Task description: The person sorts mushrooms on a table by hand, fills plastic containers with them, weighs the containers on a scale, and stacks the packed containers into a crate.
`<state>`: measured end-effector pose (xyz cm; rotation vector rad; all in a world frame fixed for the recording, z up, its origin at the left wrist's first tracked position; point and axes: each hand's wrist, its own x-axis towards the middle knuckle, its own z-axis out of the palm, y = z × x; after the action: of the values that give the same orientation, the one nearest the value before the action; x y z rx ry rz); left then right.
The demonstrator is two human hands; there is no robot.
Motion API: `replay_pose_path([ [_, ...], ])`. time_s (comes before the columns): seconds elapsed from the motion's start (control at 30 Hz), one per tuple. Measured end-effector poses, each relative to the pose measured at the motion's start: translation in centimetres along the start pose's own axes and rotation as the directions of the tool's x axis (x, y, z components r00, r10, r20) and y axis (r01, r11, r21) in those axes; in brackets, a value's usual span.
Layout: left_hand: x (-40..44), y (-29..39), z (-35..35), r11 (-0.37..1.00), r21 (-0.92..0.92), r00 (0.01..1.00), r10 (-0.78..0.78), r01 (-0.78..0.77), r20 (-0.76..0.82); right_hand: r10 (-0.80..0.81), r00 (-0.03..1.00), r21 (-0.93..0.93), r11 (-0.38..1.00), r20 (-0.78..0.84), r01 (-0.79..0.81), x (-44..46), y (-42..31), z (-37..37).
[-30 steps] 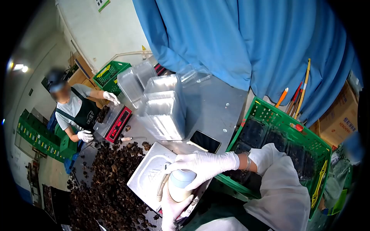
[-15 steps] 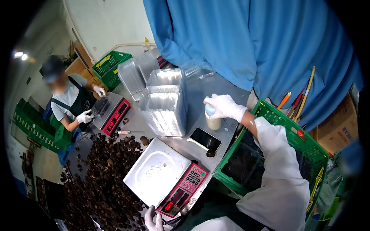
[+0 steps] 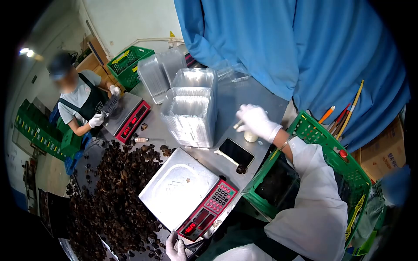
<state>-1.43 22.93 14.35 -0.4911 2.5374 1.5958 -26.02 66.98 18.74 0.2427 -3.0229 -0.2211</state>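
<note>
My right hand (image 3: 257, 121), in a white glove, is closed just above a pale jar (image 3: 250, 136) on the metal table. A small whitish piece shows at its fingertips; I cannot make out what it is. My left hand (image 3: 175, 248), also gloved, is at the bottom edge with its fingers closed beside the near corner of a red and silver scale (image 3: 180, 191). Something dark and shiny lies by that hand, mostly hidden. The scale's display is lit red, and its plate bears only a small crumb. A phone (image 3: 235, 152) lies near the jar.
Dark dried pieces (image 3: 113, 200) are heaped left of the scale. Stacked clear plastic boxes (image 3: 189, 117) stand behind it. A green crate (image 3: 320, 130) is at my right. Across the table, a co-worker (image 3: 82, 95) handles a box over a second scale (image 3: 133, 119).
My right hand has come off the pale jar's bluish top and now hovers beside it with a small whitish piece. The co-worker has tilted the box up. My left hand stays near the scale.
</note>
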Motion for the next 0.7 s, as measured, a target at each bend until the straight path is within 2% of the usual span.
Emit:
replay_pose_path([
  [0.03,0.0,0.2,0.2,1.0,-0.014,1.0,-0.015,0.015,-0.002,-0.059,0.998,0.043,0.997,0.006,0.059,0.2,-1.7,-0.1],
  [0.1,0.1,0.2,0.4,0.999,-0.023,1.0,-0.025,0.025,0.007,-0.333,0.931,0.301,0.912,0.148,0.278,0.7,-3.8,1.6],
  [0.17,0.8,-0.7,0.8,0.998,0.031,0.998,0.057,-0.059,0.04,-0.452,0.812,0.24,0.891,0.369,0.387,1.5,-6.6,5.1],
  [0.23,1.3,-1.1,1.4,0.993,0.054,0.994,0.098,-0.1,0.048,-0.474,0.741,0.189,0.878,0.476,0.44,1.5,-8.1,9.4],
  [0.3,1.5,-0.3,2.3,0.969,-0.051,0.968,0.245,-0.242,0.063,-0.438,0.614,0.15,0.874,0.657,0.463,1.5,-9.4,11.9],
  [0.33,1.5,0.7,2.5,0.956,0.031,0.954,0.289,-0.291,0.075,-0.461,0.606,0.155,0.859,0.648,0.488,0.8,-9.5,11.8],
  [0.37,1.3,2.0,2.8,0.957,0.048,0.955,0.283,-0.287,0.084,-0.4,0.601,0.09,0.874,0.692,0.477,0.3,-10.1,11.7],
  [0.43,1.5,1.8,3.3,0.95,0.03,0.946,0.306,-0.31,0.104,-0.41,0.521,0.084,0.838,0.749,0.539,0.4,-10.3,14.3],
  [0.47,1.6,1.8,3.6,0.95,0.023,0.947,0.308,-0.311,0.093,-0.406,0.558,0.037,0.831,0.724,0.556,0.1,-10.2,15.2],
  [0.5,1.6,1.8,3.9,0.946,-0.028,0.943,0.323,-0.322,0.084,-0.473,0.592,0.103,0.83,0.653,0.549,0.0,-9.6,17.0],
  [0.57,1.6,1.3,3.9,0.939,-0.084,0.939,0.338,-0.333,0.058,-0.501,0.591,0.134,0.822,0.632,0.553,0.5,-9.4,16.4],
  [0.63,1.9,0.5,3.4,0.934,-0.07,0.927,0.356,-0.35,0.119,-0.566,0.568,0.24,0.802,0.597,0.547,2.2,-9.1,14.6],
  [0.67,2.1,0.1,3.2,0.939,-0.073,0.931,0.344,-0.337,0.126,-0.529,0.665,0.314,0.848,0.527,0.426,2.7,-8.5,13.6],
  [0.7,2.2,0.1,3.1,0.946,-0.137,0.941,0.312,-0.294,0.135,-0.517,0.709,0.411,0.846,0.479,0.339,3.1,-7.7,14.1],
])
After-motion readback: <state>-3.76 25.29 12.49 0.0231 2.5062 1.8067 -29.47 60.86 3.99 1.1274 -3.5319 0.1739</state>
